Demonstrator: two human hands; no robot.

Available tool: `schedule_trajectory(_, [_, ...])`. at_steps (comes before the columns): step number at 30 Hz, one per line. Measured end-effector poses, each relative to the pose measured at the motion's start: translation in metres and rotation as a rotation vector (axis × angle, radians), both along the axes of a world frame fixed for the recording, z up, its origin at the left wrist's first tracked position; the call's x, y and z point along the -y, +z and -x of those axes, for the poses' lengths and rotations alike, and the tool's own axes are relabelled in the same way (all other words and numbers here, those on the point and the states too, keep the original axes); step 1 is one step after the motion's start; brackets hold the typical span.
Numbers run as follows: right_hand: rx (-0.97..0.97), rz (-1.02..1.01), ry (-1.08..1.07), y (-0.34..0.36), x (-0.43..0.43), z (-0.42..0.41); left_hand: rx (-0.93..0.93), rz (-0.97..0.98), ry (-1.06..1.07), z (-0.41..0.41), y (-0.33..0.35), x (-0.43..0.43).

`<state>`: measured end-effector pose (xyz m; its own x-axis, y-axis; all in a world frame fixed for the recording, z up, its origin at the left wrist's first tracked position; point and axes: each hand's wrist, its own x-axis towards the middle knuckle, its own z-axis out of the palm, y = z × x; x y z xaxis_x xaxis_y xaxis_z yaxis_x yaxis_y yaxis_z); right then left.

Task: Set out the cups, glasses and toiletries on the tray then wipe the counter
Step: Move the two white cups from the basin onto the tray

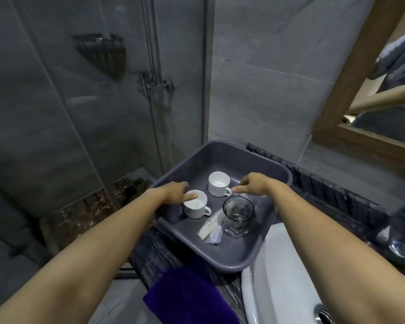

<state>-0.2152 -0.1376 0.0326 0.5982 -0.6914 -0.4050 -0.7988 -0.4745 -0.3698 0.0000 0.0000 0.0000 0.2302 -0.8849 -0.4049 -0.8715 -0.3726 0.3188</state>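
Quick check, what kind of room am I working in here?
Most likely a hotel-style bathroom: a glass shower enclosure with a mixer valve, a white sink, and a wood-framed mirror.

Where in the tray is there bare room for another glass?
The tray is bare along its near rim, below the sachets and glass, and along the far wall behind the far cup. The middle is crowded: near cup and both hands.

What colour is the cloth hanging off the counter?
The cloth is deep purple, seen in the head view, draped over the counter edge.
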Motion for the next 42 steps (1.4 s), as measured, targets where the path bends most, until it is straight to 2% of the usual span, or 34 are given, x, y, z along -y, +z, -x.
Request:
schedule_trajectory(4, [0.005,-0.056,-0.038,-0.018,0.017,-0.019,-0.090,0.031,-0.019,-0.008,-0.013,0.013])
schedule_trajectory(9, [0.027,-0.105,-0.069,-0.051,0.037,-0.041,-0.165,-0.036,-0.100,-0.014,-0.028,0.030])
schedule_trajectory(17, [0.122,-0.077,-0.177,-0.088,0.055,-0.054,-0.212,-0.018,-0.185,-0.024,-0.051,0.040])
schedule_trajectory(29, [0.246,-0.096,-0.303,-0.085,0.061,-0.052,-0.177,0.063,-0.215,-0.024,-0.057,0.047])
schedule_trajectory(36, [0.262,-0.011,-0.294,-0.068,0.063,-0.037,-0.173,0.083,-0.198,-0.021,-0.045,0.053])
schedule_trajectory(42, [0.321,0.111,-0.236,-0.023,0.065,-0.011,-0.152,0.154,-0.218,-0.020,-0.002,0.068])
